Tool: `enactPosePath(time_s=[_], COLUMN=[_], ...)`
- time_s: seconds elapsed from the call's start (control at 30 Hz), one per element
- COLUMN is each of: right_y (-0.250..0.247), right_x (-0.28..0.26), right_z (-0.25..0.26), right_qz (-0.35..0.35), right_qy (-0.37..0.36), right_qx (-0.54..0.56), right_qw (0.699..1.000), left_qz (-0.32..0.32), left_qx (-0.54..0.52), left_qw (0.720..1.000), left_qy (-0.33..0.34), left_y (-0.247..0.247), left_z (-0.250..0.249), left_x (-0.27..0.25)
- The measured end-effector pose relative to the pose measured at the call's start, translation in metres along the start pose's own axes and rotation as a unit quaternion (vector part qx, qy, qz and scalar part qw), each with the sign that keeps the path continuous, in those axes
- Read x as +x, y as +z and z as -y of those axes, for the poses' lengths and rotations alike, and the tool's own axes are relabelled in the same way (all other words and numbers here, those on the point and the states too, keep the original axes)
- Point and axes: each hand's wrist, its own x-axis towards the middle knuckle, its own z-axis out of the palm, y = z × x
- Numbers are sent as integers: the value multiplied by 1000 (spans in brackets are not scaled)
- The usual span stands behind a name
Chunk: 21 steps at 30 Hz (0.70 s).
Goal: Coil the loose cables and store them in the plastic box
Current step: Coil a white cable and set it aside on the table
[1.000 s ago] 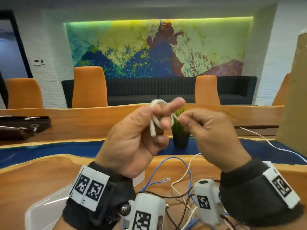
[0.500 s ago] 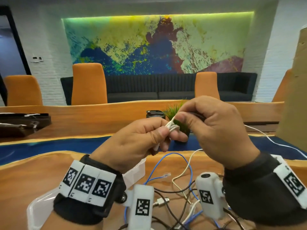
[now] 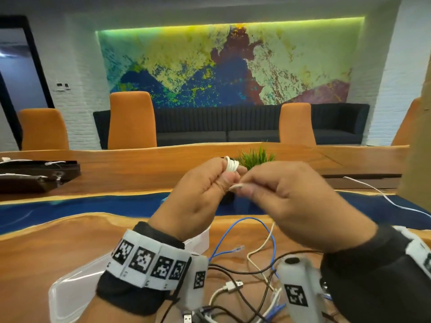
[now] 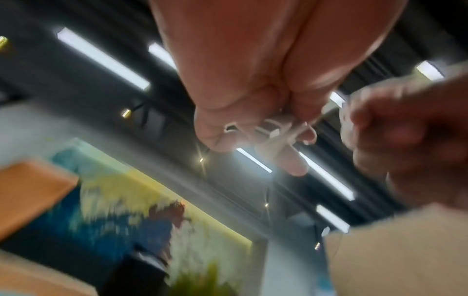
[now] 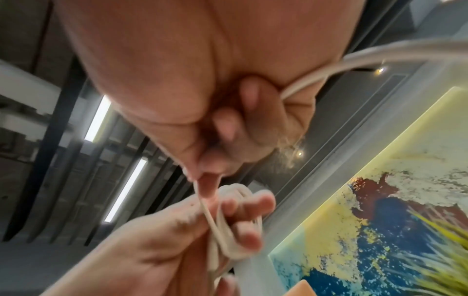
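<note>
White cable (image 3: 232, 165) coiled round my left hand (image 3: 198, 197) fingers, raised over the desk (image 3: 70, 248). Right hand (image 3: 286, 197) pinches its free end. Light, springy, likely to unwind; grip across the loops. Plastic box (image 3: 70, 290) sits below-left.

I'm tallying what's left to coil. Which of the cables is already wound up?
The white cable wound in loops in the left hand; the blue cable, black and cream ones lie loose on the table.

Plastic box (image 3: 70, 287) mostly behind left wrist, left wrist view motion-blurred
</note>
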Motion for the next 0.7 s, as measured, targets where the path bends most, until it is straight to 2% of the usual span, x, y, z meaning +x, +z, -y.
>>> enactPosePath(time_s=[0.07, 0.17, 0.23, 0.3, 0.37, 0.43, 0.57, 0.7], right_y=[-7, 1, 7, 6, 1, -2, -5, 1], right_x=[0, 1, 2, 2, 1, 0, 0, 2], right_z=[-11, -24, -25, -24, -20, -18, -21, -23], right_qz=[-83, -122, -120, -87, -32, -10, -64, -80], right_qy=[19, 48, 52, 40, 26, 12, -18, -20], right_qx=[-2, -6, 3, 24, 70, 102, 69, 25], right_qw=[996, 991, 991, 995, 997, 995, 995, 996], left_qz=[32, 63, 70, 68, 55, 43, -7, -42], left_qx=[-24, -71, -136, -226, -310, -369, -419, -466], left_qw=[999, 993, 981, 959, 934, 911, 882, 852], left_qy=[-27, -74, -121, -156, -170, -179, -213, -234], left_y=[-1, -1, 3, 7, 12, 16, 25, 29], left_z=[-3, -11, -16, -17, -17, -19, -22, -21], left_x=[-1, -2, -2, -2, -1, 0, 4, 7])
